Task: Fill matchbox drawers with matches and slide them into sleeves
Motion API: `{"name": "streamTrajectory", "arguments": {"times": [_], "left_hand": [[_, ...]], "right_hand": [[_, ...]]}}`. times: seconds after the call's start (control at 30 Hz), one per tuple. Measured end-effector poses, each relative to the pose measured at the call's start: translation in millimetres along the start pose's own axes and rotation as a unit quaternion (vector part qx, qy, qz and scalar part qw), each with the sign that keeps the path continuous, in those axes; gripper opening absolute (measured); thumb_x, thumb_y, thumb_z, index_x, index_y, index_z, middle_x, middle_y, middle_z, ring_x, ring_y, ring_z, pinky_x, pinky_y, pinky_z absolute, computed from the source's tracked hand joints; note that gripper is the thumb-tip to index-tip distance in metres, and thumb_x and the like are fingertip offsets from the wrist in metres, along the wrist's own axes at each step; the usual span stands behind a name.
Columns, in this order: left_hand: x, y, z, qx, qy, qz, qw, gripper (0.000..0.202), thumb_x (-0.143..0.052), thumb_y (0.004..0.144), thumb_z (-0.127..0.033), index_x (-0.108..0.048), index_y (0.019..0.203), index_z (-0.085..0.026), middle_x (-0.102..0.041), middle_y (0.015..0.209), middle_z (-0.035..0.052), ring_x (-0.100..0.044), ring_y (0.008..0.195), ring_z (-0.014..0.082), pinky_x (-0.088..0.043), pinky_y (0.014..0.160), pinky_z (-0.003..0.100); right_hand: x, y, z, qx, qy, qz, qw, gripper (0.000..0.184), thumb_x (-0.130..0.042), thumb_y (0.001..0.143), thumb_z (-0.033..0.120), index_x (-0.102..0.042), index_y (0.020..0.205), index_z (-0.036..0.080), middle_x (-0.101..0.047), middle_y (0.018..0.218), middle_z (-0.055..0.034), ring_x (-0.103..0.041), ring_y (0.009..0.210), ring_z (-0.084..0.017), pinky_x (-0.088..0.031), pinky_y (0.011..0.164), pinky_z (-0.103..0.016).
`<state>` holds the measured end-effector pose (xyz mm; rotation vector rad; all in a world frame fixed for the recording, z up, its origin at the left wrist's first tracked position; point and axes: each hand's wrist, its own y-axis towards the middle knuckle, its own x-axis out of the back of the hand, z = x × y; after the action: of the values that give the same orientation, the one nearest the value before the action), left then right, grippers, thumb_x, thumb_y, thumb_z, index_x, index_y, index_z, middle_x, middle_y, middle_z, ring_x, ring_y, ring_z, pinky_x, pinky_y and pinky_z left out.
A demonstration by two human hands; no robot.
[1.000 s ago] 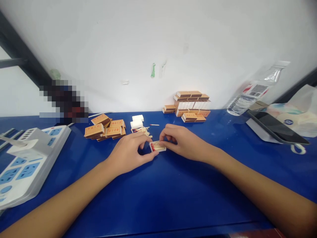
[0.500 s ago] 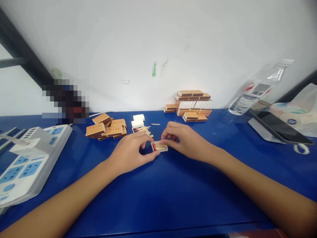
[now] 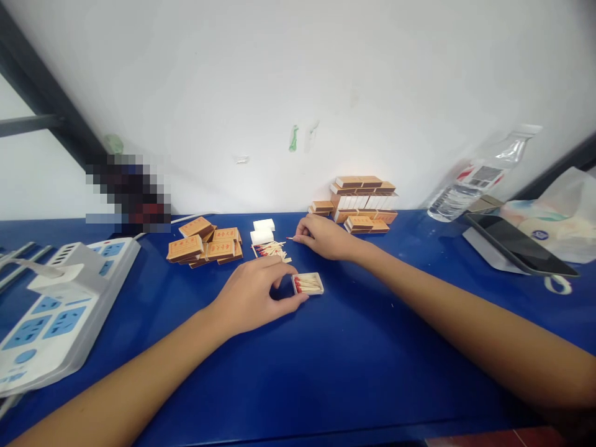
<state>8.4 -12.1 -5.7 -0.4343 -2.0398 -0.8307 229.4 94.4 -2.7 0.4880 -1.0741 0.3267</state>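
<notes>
Nearest me, the bare blue desk (image 3: 298,372) is stretching across. On it, my left hand (image 3: 258,288) is curving around the left end of a small open matchbox tray (image 3: 321,283), its thumb touching the near side and its forefinger the far corner, so I am steadying it between them. The tray is lying flat, open side up, a shallow pale rectangle with thin walls. Inside, a layer of matches (image 3: 308,284) is running lengthwise: the bright red heads are gathering at the left, towards my hand, and the creamy sticks are pointing right, a few of them lying slightly askew.

A little farther off, my right hand (image 3: 323,236) is reaching over the desk, well apart from the tray. Its thumb and forefinger are coming together at the stick end of a single match (image 3: 289,238), whose dark red head is pointing left; I cannot tell whether they are gripping it. Just left of that, a heap of loose matches (image 3: 272,249) is spreading out, red heads mostly leftward, and two white pieces (image 3: 262,236) are lying behind it.

To the left, a jumbled pile of orange matchboxes (image 3: 205,245) is resting. Farthest, against the white wall, a neater stack of matchboxes (image 3: 365,202) is standing.
</notes>
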Motion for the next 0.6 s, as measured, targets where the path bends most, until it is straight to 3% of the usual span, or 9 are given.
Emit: {"name": "streamTrajectory", "arguments": {"times": [0.1,0.17,0.27,0.43,0.6], "left_hand": [[-2.6,0.3,2.1,0.020,0.007,-0.007,1.000,0.030,-0.073,0.090,-0.048,-0.077,0.105,-0.022,-0.055,0.069,-0.0032,-0.055,0.064,0.0134,-0.042,0.062,0.027],[-3.5,0.5,2.4,0.020,0.008,-0.017,1.000,0.031,-0.073,0.090,-0.049,-0.077,0.105,-0.022,-0.055,0.068,-0.0034,-0.056,0.063,0.0133,-0.042,0.062,0.027],[-3.3,1.2,1.7,0.025,0.010,-0.018,0.999,0.029,-0.073,0.090,-0.047,-0.077,0.104,-0.022,-0.055,0.068,-0.0036,-0.054,0.062,0.0126,-0.041,0.062,0.027],[-0.7,3.0,1.1,0.030,0.003,0.000,1.000,0.029,-0.074,0.089,-0.048,-0.078,0.103,-0.022,-0.054,0.067,-0.0037,-0.052,0.061,0.0119,-0.040,0.060,0.027],[1.1,3.8,1.6,0.030,0.001,-0.003,1.000,0.028,-0.075,0.089,-0.046,-0.078,0.104,-0.022,-0.053,0.068,-0.0037,-0.051,0.061,0.0116,-0.039,0.060,0.027]], "right_hand": [[12.3,-11.1,7.7,0.007,0.014,-0.010,1.000,0.013,-0.065,0.097,0.025,-0.063,0.086,0.019,-0.066,0.089,-0.0057,-0.059,0.082,-0.019,-0.044,0.075,-0.032],[26.4,-29.4,16.9,0.022,0.049,-0.022,0.998,0.014,-0.062,0.099,0.029,-0.063,0.088,0.019,-0.066,0.091,-0.0048,-0.058,0.080,-0.018,-0.044,0.072,-0.031],[41.0,-61.9,30.2,0.036,0.087,0.008,0.996,0.016,-0.062,0.100,0.034,-0.064,0.090,0.021,-0.065,0.092,-0.0033,-0.057,0.076,-0.016,-0.044,0.069,-0.030],[32.6,-90.3,37.8,0.057,0.099,0.059,0.992,0.017,-0.059,0.103,0.034,-0.066,0.093,0.022,-0.063,0.096,-0.0039,-0.058,0.079,-0.016,-0.045,0.071,-0.031],[28.3,-90.4,32.5,0.062,0.098,0.042,0.992,0.014,-0.061,0.102,0.033,-0.067,0.094,0.022,-0.062,0.094,-0.0035,-0.058,0.078,-0.016,-0.045,0.071,-0.031]]}}
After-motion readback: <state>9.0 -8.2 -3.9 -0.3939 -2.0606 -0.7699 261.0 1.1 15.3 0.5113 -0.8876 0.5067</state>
